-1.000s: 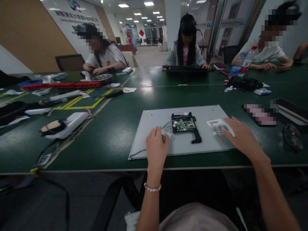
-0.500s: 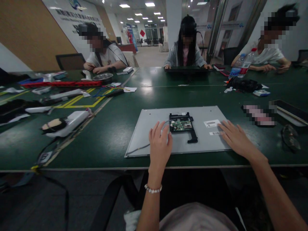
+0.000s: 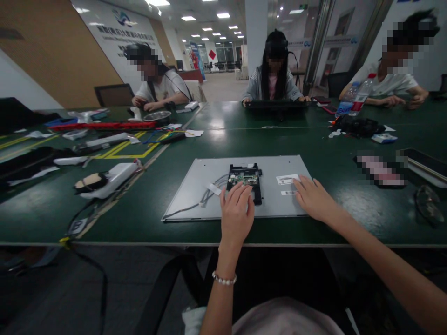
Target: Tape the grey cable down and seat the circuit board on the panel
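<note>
A flat grey panel (image 3: 192,181) lies on the green table near its front edge. On it sits a black plastic frame (image 3: 257,193) with a green circuit board (image 3: 240,178); a grey cable (image 3: 188,211) with a white tag (image 3: 213,189) runs from it to the panel's front left corner. My left hand (image 3: 237,207), fingers spread, is over the front of the frame and hides part of it; whether it touches cannot be made out. My right hand (image 3: 316,197) rests open across the panel's right edge, its fingertips beside a white label (image 3: 287,179).
To the right lie a pink phone (image 3: 380,171), a dark case (image 3: 424,165) and glasses (image 3: 429,204). Bottles (image 3: 363,95) stand farther back. On the left are a white bagged item (image 3: 111,181), a red strip (image 3: 101,126) and other clutter. Several people sit across the table (image 3: 216,139).
The grey panel with its frame has shifted to the left, and my right hand has moved left with it. More of the cable and its white tag show beside my left hand.
</note>
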`<control>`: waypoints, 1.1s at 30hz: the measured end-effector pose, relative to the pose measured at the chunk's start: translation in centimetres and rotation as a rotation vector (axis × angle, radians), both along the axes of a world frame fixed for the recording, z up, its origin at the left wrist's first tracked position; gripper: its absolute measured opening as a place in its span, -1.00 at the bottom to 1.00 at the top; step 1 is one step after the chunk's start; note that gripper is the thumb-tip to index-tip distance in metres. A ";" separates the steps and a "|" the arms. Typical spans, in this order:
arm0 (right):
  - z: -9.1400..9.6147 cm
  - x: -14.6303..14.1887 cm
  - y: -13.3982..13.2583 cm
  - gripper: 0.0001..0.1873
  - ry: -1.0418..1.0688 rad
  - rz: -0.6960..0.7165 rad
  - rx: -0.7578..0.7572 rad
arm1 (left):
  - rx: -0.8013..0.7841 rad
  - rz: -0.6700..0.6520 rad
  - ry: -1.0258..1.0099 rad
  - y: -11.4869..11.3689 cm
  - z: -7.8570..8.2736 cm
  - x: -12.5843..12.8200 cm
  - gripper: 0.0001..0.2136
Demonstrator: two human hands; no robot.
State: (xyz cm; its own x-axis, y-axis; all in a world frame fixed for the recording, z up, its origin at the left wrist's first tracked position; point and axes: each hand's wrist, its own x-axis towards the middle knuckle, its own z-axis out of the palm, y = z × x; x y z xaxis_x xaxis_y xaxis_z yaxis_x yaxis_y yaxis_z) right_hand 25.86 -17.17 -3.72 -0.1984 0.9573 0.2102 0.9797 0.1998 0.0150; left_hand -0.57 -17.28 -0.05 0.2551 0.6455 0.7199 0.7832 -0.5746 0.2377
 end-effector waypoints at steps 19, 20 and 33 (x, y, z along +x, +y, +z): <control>1.5 -5.3 7.6 -0.35 0.152 0.454 -0.181 | -0.119 -0.057 0.023 0.0 -0.1 -0.1 -0.81; 1.4 -5.6 7.9 -0.35 0.160 0.446 -0.179 | -0.122 -0.062 0.024 0.0 0.0 -0.1 -0.81; 1.5 -9.2 9.0 -0.36 0.221 0.373 -0.174 | -0.152 -0.049 0.062 -0.2 0.2 0.1 -0.80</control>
State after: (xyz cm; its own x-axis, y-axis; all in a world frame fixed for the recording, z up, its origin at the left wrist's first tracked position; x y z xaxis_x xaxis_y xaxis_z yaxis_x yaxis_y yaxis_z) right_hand 16.64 -8.22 -2.22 -0.5047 0.8537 0.1283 0.8163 0.5203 -0.2509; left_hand -0.43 -17.45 0.13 0.3305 0.7313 0.5966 0.7708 -0.5739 0.2766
